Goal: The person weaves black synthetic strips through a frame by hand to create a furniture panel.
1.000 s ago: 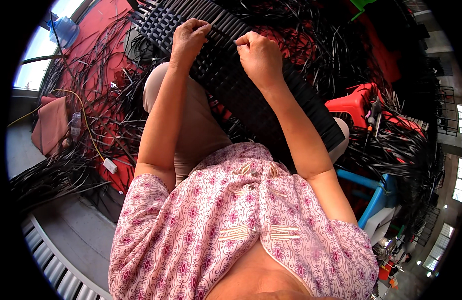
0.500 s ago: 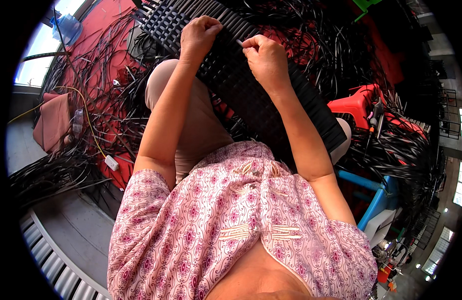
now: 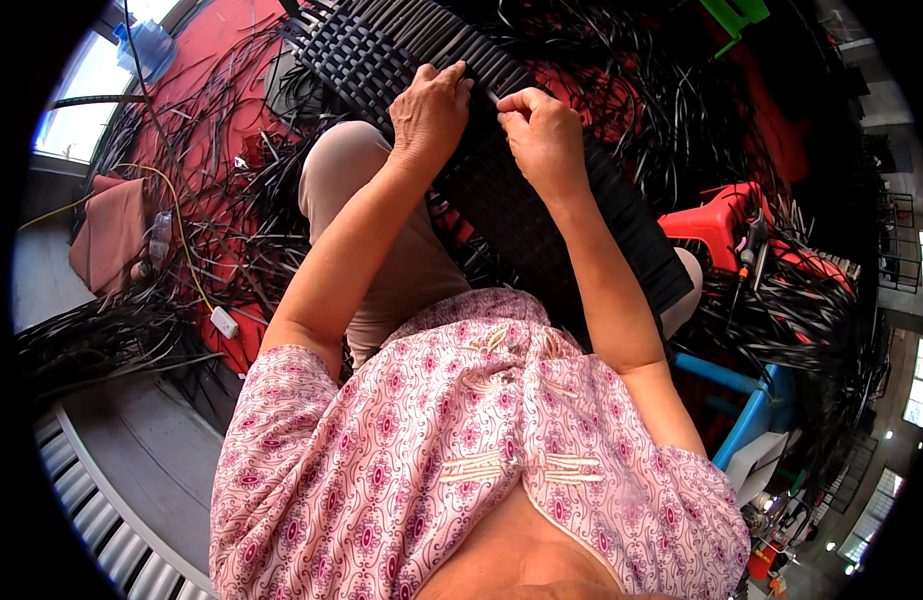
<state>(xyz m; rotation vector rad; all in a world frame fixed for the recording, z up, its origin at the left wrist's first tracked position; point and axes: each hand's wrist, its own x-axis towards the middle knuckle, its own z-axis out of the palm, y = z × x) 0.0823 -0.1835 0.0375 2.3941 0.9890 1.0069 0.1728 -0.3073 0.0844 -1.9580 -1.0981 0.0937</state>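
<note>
A long panel woven from dark flat strips (image 3: 366, 45) lies slantwise across my lap, from the far left toward my right thigh. My left hand (image 3: 431, 118) rests on it with the back up, fingers stretched forward over the weave and slightly apart. Close by on the right, my right hand (image 3: 549, 145) is closed in a pinch, thumb against forefinger. Between those fingertips shows the pale, shiny end of a narrow strip (image 3: 498, 101), at the panel's ribbed far side. The strip's other end is hidden among the dark weave.
Loose black strips (image 3: 631, 110) are heaped over the red floor covering (image 3: 221, 60). At right stand a red plastic stool (image 3: 721, 225), a tool with an orange part (image 3: 749, 255) and a blue frame (image 3: 751, 420). A white plug block (image 3: 223, 322) on a yellow cord lies left.
My left hand has come nearer and right, its pinch loosened into stretched fingers on the weave. My right hand has shifted slightly nearer and right, still pinching. The view has tilted a little.
</note>
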